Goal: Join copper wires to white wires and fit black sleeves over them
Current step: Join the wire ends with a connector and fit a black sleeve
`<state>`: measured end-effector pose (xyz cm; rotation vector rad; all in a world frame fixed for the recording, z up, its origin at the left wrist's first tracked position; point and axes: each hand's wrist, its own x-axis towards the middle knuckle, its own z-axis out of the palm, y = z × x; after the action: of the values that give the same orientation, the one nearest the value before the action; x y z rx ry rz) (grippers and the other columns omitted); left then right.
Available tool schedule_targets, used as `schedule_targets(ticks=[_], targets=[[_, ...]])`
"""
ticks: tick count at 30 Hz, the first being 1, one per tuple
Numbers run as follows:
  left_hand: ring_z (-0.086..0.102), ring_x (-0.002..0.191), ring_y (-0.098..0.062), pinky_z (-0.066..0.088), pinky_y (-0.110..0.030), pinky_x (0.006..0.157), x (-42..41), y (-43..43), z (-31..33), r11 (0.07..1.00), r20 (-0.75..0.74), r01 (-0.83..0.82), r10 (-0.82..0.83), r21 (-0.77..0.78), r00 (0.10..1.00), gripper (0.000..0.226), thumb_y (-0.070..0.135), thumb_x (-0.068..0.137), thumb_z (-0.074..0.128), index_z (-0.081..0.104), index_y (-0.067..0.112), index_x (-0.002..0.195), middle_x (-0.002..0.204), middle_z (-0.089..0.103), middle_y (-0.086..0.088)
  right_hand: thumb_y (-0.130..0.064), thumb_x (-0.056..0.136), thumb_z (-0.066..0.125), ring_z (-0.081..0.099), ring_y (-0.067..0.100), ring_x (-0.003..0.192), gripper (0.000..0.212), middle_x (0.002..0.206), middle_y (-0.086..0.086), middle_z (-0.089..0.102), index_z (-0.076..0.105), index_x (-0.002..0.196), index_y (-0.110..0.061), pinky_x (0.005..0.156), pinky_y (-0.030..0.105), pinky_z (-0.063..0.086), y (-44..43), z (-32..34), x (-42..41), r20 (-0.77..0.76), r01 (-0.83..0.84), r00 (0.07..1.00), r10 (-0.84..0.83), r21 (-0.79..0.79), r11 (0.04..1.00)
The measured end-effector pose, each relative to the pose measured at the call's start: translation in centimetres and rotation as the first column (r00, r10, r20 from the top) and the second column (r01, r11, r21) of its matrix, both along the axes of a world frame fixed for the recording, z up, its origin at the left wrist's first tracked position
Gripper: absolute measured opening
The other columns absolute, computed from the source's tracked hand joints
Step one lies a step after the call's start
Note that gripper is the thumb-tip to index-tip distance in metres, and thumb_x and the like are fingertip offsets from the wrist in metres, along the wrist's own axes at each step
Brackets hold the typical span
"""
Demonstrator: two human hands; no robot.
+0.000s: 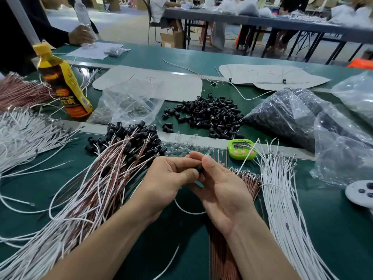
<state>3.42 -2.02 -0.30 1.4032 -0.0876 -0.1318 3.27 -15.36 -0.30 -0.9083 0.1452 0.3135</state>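
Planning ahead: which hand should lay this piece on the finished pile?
Probably left: both pinch the black sleeve, but the left hand sits beside the sleeved bundle; the right hand is nearer bare white wires.

I log one green table (pixel 145 55), bearing: sleeved wire bundle (pixel 113 172) near left; white wires (pixel 282 190) near right; black sleeves (pixel 210 116) piled centre; green timer (pixel 241 149) nearer; yellow bottle (pixel 64 85) far left; filled plastic bag (pixel 292 118) right; cardboard sheets (pixel 153 81) far.

Bare forearms end in a bare left hand (pixel 171 175) and right hand (pixel 221 190).
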Motion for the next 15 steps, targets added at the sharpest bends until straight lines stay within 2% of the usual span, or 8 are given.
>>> schedule_targets(ticks=[3, 5, 7, 9, 10, 12, 15], targets=[[0.067, 0.077, -0.020, 0.055, -0.024, 0.072, 0.2, -0.2, 0.6, 0.997, -0.019, -0.071, 0.071, 0.014, 0.997, 0.033, -0.006, 0.096, 0.058, 0.081, 0.017, 0.088, 0.079, 0.076, -0.009, -0.047, 0.084, 0.068, 0.074, 0.023, 0.102, 0.050, 0.110, 0.015, 0.077, 0.078, 0.112, -0.007, 0.085, 0.037, 0.061, 0.9, 0.6, -0.3, 0.011, 0.024, 1.000, -0.024, -0.057, 0.998], [0.066, 0.080, -0.023, 0.056, -0.025, 0.070, 0.3, 0.2, 1.3, 0.994, -0.042, -0.093, 0.091, -0.063, 0.995, 0.023, -0.004, 0.098, 0.058, 0.076, 0.010, 0.099, 0.088, 0.076, -0.012, -0.057, 0.080, 0.080, 0.072, 0.017, 0.109, 0.063, 0.122, 0.007, 0.075, 0.069, 0.128, -0.018, 0.091, 0.032, 0.058, 1.4, 1.6, -0.5, 0.074, -0.029, 0.997, 0.038, -0.119, 0.992], [0.069, 0.084, -0.024, 0.058, -0.027, 0.071, 0.2, 0.8, 2.3, 0.978, -0.060, -0.092, 0.082, -0.185, 0.995, 0.014, 0.000, 0.097, 0.060, 0.067, 0.002, 0.109, 0.098, 0.074, -0.017, -0.044, 0.074, 0.085, 0.068, 0.013, 0.118, 0.083, 0.132, -0.002, 0.070, 0.048, 0.148, -0.032, 0.103, 0.034, 0.053, 1.8, 2.6, -0.7, 0.144, -0.062, 0.985, 0.093, -0.208, 0.976], [0.072, 0.088, -0.027, 0.059, -0.032, 0.072, 0.2, 1.6, 3.2, 0.950, -0.061, -0.093, 0.078, -0.298, 0.995, 0.015, 0.003, 0.096, 0.059, 0.057, 0.005, 0.112, 0.104, 0.074, -0.018, -0.024, 0.078, 0.081, 0.066, 0.011, 0.122, 0.095, 0.132, -0.011, 0.066, 0.029, 0.156, -0.044, 0.106, 0.038, 0.053, 2.3, 4.0, -0.6, 0.199, -0.052, 0.973, 0.120, -0.315, 0.948], [0.073, 0.089, -0.029, 0.060, -0.035, 0.071, 0.2, 1.8, 3.8, 0.935, -0.055, -0.097, 0.084, -0.341, 0.995, 0.014, 0.004, 0.098, 0.056, 0.053, 0.006, 0.111, 0.105, 0.074, -0.019, -0.015, 0.083, 0.079, 0.068, 0.010, 0.117, 0.097, 0.127, -0.012, 0.067, 0.026, 0.158, -0.044, 0.101, 0.038, 0.057, 2.6, 4.8, -0.6, 0.209, -0.046, 0.969, 0.131, -0.370, 0.928], [0.075, 0.092, -0.034, 0.061, -0.039, 0.071, 0.4, 2.4, 5.0, 0.912, -0.033, -0.146, 0.144, -0.383, 0.989, 0.007, 0.005, 0.102, 0.049, 0.051, 0.009, 0.107, 0.103, 0.076, -0.021, 0.000, 0.092, 0.072, 0.075, 0.015, 0.099, 0.091, 0.117, -0.003, 0.073, 0.025, 0.160, -0.038, 0.081, 0.038, 0.064, 3.2, 6.4, -0.9, 0.194, -0.070, 0.966, 0.170, -0.438, 0.896], [0.077, 0.086, -0.028, 0.060, -0.031, 0.073, 1.0, 3.9, 7.1, 0.884, 0.037, -0.273, 0.310, -0.380, 0.950, 0.009, 0.005, 0.104, 0.048, 0.052, 0.013, 0.102, 0.090, 0.078, -0.013, 0.016, 0.092, 0.058, 0.068, 0.022, 0.060, 0.066, 0.088, 0.017, 0.073, 0.042, 0.149, -0.015, 0.053, 0.028, 0.057, 4.4, 8.6, -1.5, 0.158, -0.091, 0.969, 0.191, -0.488, 0.868]])
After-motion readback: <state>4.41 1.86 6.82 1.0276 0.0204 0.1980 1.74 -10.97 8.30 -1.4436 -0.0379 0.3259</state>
